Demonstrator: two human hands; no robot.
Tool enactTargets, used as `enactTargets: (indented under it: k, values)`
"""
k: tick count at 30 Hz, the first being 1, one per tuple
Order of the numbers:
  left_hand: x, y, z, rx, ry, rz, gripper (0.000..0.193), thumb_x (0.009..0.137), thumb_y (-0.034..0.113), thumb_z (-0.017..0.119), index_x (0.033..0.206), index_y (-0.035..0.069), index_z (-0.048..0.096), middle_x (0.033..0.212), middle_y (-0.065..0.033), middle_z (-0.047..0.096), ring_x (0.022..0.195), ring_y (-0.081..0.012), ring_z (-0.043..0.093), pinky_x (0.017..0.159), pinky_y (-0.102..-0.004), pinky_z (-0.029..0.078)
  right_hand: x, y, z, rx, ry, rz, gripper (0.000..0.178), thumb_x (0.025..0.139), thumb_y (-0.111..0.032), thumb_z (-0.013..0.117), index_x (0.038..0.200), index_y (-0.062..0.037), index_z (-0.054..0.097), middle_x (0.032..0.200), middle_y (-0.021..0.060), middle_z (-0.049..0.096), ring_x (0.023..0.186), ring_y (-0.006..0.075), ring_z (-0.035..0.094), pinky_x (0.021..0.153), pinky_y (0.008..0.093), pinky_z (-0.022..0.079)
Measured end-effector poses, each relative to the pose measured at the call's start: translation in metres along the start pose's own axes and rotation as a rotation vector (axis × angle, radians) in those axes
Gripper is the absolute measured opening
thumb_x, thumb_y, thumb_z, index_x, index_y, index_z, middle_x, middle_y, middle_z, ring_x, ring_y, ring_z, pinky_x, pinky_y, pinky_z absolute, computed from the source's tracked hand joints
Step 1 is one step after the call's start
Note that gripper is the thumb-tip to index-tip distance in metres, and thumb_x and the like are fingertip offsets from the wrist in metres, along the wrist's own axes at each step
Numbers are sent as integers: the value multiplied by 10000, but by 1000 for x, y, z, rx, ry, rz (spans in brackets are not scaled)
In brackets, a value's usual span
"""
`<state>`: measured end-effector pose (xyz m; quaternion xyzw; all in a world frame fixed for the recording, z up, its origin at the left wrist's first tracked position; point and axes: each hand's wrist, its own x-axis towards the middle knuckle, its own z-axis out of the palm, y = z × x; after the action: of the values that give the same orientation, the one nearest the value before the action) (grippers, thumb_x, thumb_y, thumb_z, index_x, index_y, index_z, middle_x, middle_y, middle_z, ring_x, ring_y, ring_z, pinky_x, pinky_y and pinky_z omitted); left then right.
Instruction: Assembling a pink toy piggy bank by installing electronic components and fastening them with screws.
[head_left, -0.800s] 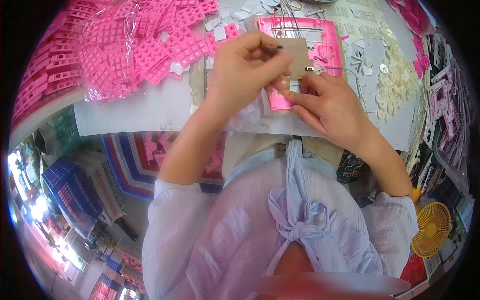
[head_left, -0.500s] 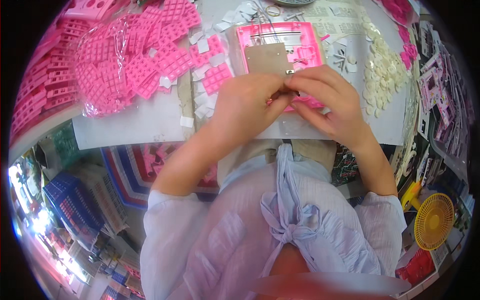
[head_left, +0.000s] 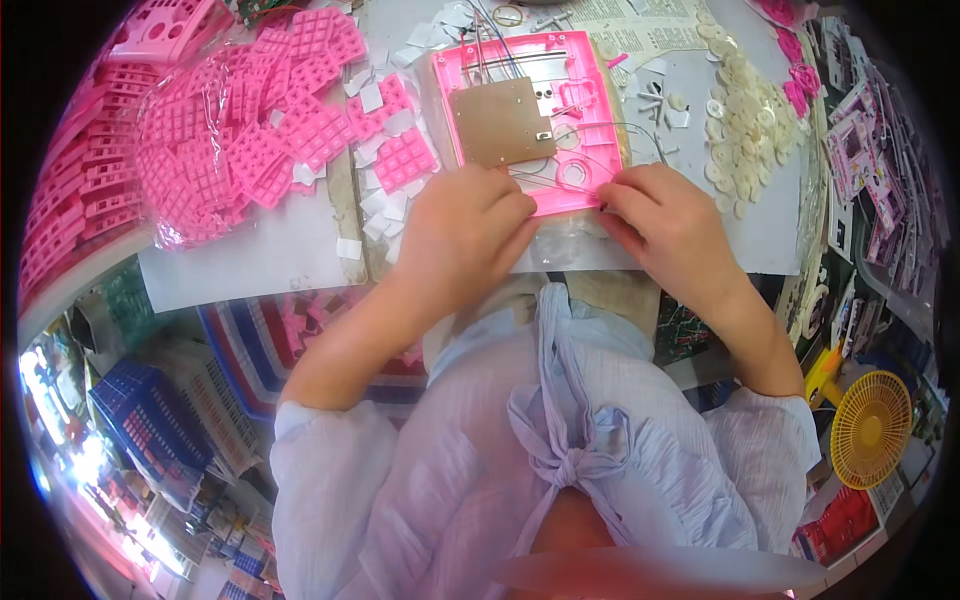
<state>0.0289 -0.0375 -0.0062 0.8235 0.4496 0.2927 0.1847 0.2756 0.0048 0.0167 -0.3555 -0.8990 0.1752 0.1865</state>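
Note:
A pink plastic casing [head_left: 607, 105] lies open on the table in front of me, with a brown circuit board [head_left: 497, 122] over its left part. Thin wires [head_left: 563, 188] cross the casing's near end between my hands. My left hand [head_left: 465, 225] is closed at the near left corner; its fingertips are by the board's lower edge, and what they pinch is hidden. At the near right corner, my right hand [head_left: 672, 222] pinches a thin wire between thumb and fingers. A round opening [head_left: 573, 172] shows in the casing between the hands.
Pink keypad pieces [head_left: 290, 120] fill the left, some in a clear bag [head_left: 185, 150]. White paper squares [head_left: 372, 98] lie beside the casing. Cream-coloured discs [head_left: 745, 125] are heaped at right. A yellow fan [head_left: 871, 430] stands lower right, a blue basket [head_left: 150, 415] lower left.
My hands have moved apart from where they met over the casing's near edge, left hand leftward, right hand slightly down. The casing's near end and the wires now show.

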Motion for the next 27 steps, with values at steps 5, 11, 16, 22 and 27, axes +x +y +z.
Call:
enactTargets:
  k: [5,11,16,22,27]
  values:
    - [-2,-1,3,9,8,-4,153,783,90,768,904,70,678,873,-67,649,805,-268,635,688,-399,460,13,8,-8,9,-41,-11,113,772,-134,780,858,-83,728,952,44,655,858,238,597,693,367,516]
    - [-6,-2,5,7,4,-33,145,812,119,753,929,82,677,891,-54,637,803,-256,631,712,-391,439,8,16,-1,40,98,-97,182,710,-122,832,876,-98,761,930,22,639,866,254,554,708,364,504]
    - [-4,1,0,47,-59,-51,141,828,145,741,935,83,675,902,-55,635,817,-252,628,733,-390,440,-2,31,17,72,181,-109,228,687,-116,848,901,-115,773,963,14,651,926,277,540,739,357,486]
    - [-3,1,0,106,-105,-61,140,831,161,735,936,87,679,913,-52,641,840,-245,629,755,-389,440,-8,40,28,54,190,-243,244,707,-167,847,944,-149,792,1042,0,670,999,260,490,825,350,445]
    - [-1,6,1,163,-97,-1,215,827,153,729,1031,97,684,971,-41,649,869,-222,628,826,-393,426,-20,44,41,51,311,-129,310,716,-180,847,1023,-183,802,1090,-5,669,1005,260,474,836,342,435]
